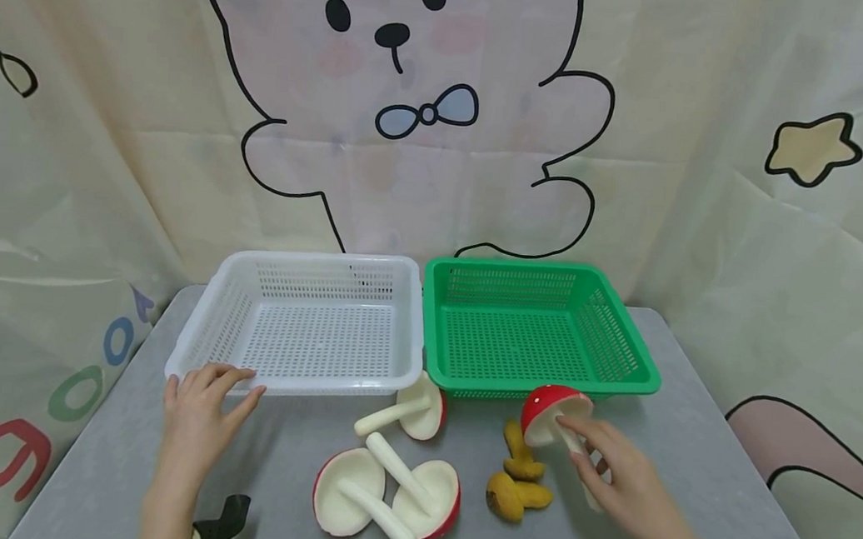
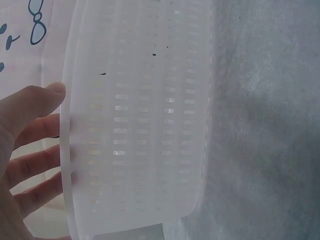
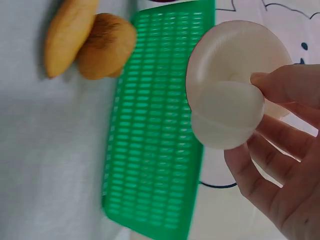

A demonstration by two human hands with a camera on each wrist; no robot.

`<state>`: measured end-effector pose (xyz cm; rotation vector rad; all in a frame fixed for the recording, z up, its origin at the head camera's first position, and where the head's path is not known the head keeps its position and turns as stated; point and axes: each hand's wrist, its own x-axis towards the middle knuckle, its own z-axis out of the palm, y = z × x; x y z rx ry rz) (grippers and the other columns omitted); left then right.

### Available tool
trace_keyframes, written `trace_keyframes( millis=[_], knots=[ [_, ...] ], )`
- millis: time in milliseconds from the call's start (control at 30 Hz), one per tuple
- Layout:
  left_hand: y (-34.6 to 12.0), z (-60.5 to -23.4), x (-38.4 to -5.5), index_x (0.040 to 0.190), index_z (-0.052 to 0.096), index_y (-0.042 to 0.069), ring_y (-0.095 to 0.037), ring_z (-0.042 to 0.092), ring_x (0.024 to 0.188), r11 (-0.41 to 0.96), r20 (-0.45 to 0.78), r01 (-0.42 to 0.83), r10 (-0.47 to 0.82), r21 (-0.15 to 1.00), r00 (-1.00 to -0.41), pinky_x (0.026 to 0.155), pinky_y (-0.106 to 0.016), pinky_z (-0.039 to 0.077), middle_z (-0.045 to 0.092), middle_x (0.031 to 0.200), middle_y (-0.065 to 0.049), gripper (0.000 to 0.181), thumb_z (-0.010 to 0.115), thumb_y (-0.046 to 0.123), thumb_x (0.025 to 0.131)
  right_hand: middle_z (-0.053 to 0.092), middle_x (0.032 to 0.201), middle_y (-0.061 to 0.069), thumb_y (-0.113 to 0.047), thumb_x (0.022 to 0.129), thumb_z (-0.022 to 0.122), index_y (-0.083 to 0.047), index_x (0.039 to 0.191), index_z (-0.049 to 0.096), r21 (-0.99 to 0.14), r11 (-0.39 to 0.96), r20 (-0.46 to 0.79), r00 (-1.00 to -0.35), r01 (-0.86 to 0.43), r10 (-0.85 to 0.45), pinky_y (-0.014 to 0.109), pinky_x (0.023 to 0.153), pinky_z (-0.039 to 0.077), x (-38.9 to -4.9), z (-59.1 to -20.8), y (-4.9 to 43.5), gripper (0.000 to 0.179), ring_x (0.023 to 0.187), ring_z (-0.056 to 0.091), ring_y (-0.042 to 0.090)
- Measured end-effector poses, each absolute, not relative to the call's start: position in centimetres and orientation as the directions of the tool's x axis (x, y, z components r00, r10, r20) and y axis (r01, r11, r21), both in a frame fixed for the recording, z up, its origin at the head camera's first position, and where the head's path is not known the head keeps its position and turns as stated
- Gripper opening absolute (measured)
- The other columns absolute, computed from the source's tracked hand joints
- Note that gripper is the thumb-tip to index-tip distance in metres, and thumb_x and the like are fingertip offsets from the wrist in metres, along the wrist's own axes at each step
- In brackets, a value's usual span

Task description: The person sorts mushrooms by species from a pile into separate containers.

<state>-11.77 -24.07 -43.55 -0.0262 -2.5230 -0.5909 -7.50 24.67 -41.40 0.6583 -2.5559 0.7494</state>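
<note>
My right hand (image 1: 616, 474) pinches the white stem of a toy mushroom (image 1: 547, 413) with a red, white-dotted cap. The mushroom is lifted near the green basket's front edge; in the right wrist view its stem end (image 3: 227, 115) faces the camera, the pale cap underside beyond. My left hand (image 1: 199, 412) rests at the white basket's (image 1: 296, 385) front left rim with fingers spread. Seen from the left wrist, the thumb (image 2: 47, 97) touches the rim and the fingertips pass behind the translucent wall.
The green basket (image 1: 543, 388) stands right beside the white one. Several red-capped mushrooms lie in front, one (image 1: 425, 411) against the white basket and two crossed (image 1: 351, 498) nearer. Two brownish-yellow mushrooms (image 1: 506, 498) lie left of my right hand. A printed curtain (image 1: 422, 185) hangs behind.
</note>
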Motion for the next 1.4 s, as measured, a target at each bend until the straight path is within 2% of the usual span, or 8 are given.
trace_keyframes(
  millis=[200,400,633,933,1100,1267,1400],
  knots=[
    [-24.1,-43.5,-11.9,0.097,0.071,0.005,-0.041,0.052,0.097,0.904,0.504,0.141,-0.091,0.404,-0.859,0.098,-0.079,0.020,0.063,0.099,-0.016,0.029,0.083,0.016,0.073,0.063,0.104,-0.007,0.005,0.075,0.075,-0.016,0.124,0.062,-0.376,0.737,0.479,-0.799,-0.562,-0.364,0.005,0.061,0.041,-7.9,-39.8,23.9,0.055,0.074,0.047,-0.006],
    [-24.1,-43.5,-12.0,0.097,0.071,0.004,-0.041,0.052,0.098,0.906,0.496,0.131,-0.096,0.403,-0.863,0.099,-0.078,0.019,0.063,0.099,-0.017,0.030,0.083,0.016,0.073,0.062,0.112,-0.011,-0.001,0.078,0.075,-0.024,0.128,0.059,-0.331,0.766,0.412,-0.814,-0.552,-0.409,0.012,0.062,0.047,-8.2,-38.8,22.9,0.058,0.078,0.050,-0.005],
    [-24.1,-43.3,-11.9,0.097,0.071,0.004,-0.041,0.053,0.097,0.907,0.506,0.137,-0.094,0.399,-0.857,0.099,-0.079,0.020,0.063,0.098,-0.016,0.030,0.083,0.017,0.073,0.059,0.106,-0.013,-0.004,0.079,0.075,-0.023,0.126,0.060,-0.318,0.754,0.407,-0.801,-0.575,-0.439,0.013,0.062,0.047,-9.3,-38.3,21.6,0.053,0.075,0.047,-0.005],
    [-24.2,-43.5,-11.8,0.098,0.071,0.005,-0.040,0.053,0.098,0.909,0.492,0.121,-0.101,0.399,-0.865,0.099,-0.078,0.020,0.063,0.099,-0.016,0.029,0.082,0.019,0.074,0.060,0.105,-0.011,-0.006,0.083,0.073,-0.022,0.127,0.060,-0.344,0.718,0.413,-0.784,-0.606,-0.464,0.016,0.063,0.048,-10.9,-37.6,20.3,0.049,0.076,0.048,-0.003],
    [-24.1,-43.5,-11.8,0.098,0.071,0.005,-0.040,0.052,0.098,0.908,0.485,0.114,-0.106,0.403,-0.868,0.100,-0.078,0.019,0.062,0.099,-0.016,0.030,0.082,0.018,0.074,0.062,0.112,-0.006,-0.007,0.084,0.072,-0.020,0.127,0.060,-0.365,0.679,0.429,-0.762,-0.637,-0.485,0.018,0.065,0.050,-12.2,-37.6,19.5,0.046,0.080,0.051,0.000],
    [-24.0,-43.4,-11.8,0.099,0.071,0.005,-0.040,0.052,0.099,0.907,0.476,0.109,-0.108,0.407,-0.873,0.100,-0.078,0.019,0.062,0.100,-0.016,0.030,0.082,0.018,0.075,0.063,0.119,-0.004,-0.010,0.088,0.069,-0.019,0.128,0.060,-0.416,0.652,0.404,-0.771,-0.634,-0.493,0.022,0.067,0.054,-13.6,-37.5,18.4,0.042,0.088,0.055,0.004],
    [-24.0,-43.5,-11.7,0.099,0.071,0.004,-0.040,0.052,0.099,0.905,0.478,0.111,-0.111,0.411,-0.871,0.100,-0.078,0.018,0.062,0.099,-0.017,0.029,0.081,0.017,0.075,0.063,0.119,-0.005,-0.014,0.090,0.067,-0.020,0.128,0.059,-0.470,0.628,0.369,-0.784,-0.620,-0.499,0.023,0.068,0.054,-14.7,-37.4,17.5,0.040,0.088,0.055,0.005]
  ],
)
